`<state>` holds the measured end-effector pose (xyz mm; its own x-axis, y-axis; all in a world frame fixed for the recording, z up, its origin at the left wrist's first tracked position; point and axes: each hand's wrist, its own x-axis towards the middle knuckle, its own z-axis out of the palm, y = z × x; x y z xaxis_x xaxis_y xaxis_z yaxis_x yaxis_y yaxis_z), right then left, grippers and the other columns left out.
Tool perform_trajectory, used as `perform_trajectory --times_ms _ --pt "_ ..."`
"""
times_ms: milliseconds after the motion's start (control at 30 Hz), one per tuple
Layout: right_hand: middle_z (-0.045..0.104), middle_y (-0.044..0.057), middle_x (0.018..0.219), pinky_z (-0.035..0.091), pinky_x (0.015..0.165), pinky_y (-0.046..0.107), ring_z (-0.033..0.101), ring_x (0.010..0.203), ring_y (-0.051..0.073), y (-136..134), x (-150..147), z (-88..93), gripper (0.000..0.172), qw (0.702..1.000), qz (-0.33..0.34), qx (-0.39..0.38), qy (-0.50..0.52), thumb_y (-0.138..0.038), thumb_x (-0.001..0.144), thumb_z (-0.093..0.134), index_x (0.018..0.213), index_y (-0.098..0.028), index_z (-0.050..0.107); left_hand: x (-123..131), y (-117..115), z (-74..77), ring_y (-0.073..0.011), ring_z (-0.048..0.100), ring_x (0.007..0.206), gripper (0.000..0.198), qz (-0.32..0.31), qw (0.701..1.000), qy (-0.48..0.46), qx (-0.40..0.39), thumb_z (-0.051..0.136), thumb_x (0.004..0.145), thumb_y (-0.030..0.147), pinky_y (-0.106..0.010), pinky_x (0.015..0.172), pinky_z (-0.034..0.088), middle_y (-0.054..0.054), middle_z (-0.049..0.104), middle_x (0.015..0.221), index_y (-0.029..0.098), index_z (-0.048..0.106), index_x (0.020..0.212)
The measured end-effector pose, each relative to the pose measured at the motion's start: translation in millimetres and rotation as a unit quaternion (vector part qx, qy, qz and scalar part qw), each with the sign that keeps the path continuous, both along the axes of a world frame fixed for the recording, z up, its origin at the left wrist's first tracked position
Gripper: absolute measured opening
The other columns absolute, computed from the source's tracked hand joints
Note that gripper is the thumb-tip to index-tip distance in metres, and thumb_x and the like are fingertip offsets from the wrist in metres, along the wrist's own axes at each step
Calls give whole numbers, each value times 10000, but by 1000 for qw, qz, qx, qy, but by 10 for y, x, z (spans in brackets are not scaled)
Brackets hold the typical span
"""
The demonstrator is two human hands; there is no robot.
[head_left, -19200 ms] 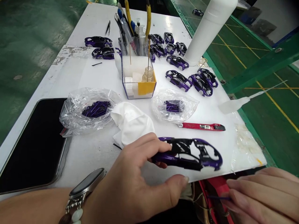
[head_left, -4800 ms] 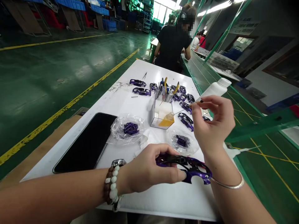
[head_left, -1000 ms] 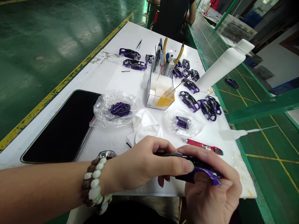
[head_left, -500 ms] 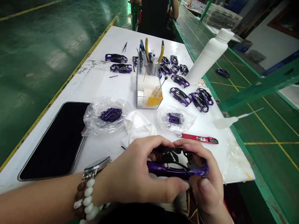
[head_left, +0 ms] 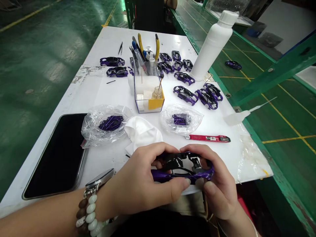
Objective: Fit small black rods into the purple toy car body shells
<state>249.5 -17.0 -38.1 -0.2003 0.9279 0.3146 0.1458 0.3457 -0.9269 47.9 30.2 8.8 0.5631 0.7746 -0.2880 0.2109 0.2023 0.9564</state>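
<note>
A purple and black toy car body shell (head_left: 181, 171) is held up between my two hands, just above the near edge of the table. My left hand (head_left: 148, 179) grips its left end, the thumb pressed along the lower purple side. Around the right end curl the fingers of my right hand (head_left: 219, 181), with its thumb below. The shell's window openings face up toward me; its ends are partly covered by my fingers. Just beyond my hands lie a crumpled white cloth (head_left: 143, 133) and a red utility knife (head_left: 209, 138).
Two clear plastic bags of thin purple parts, left (head_left: 111, 122) and right (head_left: 179, 119), lie beyond. A black tablet (head_left: 56, 154) lies left. A tool box (head_left: 149, 95), a white bottle (head_left: 212, 46), a dropper bottle (head_left: 238, 117) and several car shells (head_left: 185, 95) stand around. Someone sits at the far end.
My left thumb has shifted up and left, onto the shell's lower side. The shell and both hands sit slightly further left in view. The camera view has shifted a little.
</note>
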Motion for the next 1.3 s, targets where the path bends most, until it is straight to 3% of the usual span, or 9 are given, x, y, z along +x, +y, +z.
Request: perform_trajectory --times_ms 167,433,767,1133,1300 --pt "533 31 1230 484 932 277 511 1149 198 -6 -79 -4 421 1000 -24 8 2 -421 951 567 1345 -300 480 23 8 29 -186 642 821 336 21 996 -13 -85 727 753 386 -260 692 503 -1 699 893 198 628 1013" --pt "535 12 1215 479 937 251 511 1142 180 10 -121 -44 407 999 -29 -9 15 -442 941 588 1315 -320 484 27 25 25 -207 666 801 356 24 998 15 -52 736 727 395 -281 686 530 -15 727 892 194 639 1004" --pt "557 54 1256 534 924 340 563 1123 234 -32 -93 -55 422 995 -23 -100 20 -374 937 601 1339 -315 489 53 42 57 -228 722 820 362 44 994 98 -8 738 724 401 -299 704 576 -16 760 901 194 641 1005" --pt "440 61 1285 501 926 322 479 1166 221 -47 -170 -112 489 998 5 -32 51 -320 932 585 1379 -313 389 64 -36 80 -127 651 670 314 84 986 108 95 746 682 308 -227 637 517 60 708 789 236 678 979" --pt "404 86 1264 499 913 387 467 1152 246 -47 -201 -122 528 999 14 0 49 -297 926 570 1396 -295 330 85 -69 73 -117 632 651 274 82 987 100 92 751 690 295 -215 627 503 64 702 776 233 683 949"
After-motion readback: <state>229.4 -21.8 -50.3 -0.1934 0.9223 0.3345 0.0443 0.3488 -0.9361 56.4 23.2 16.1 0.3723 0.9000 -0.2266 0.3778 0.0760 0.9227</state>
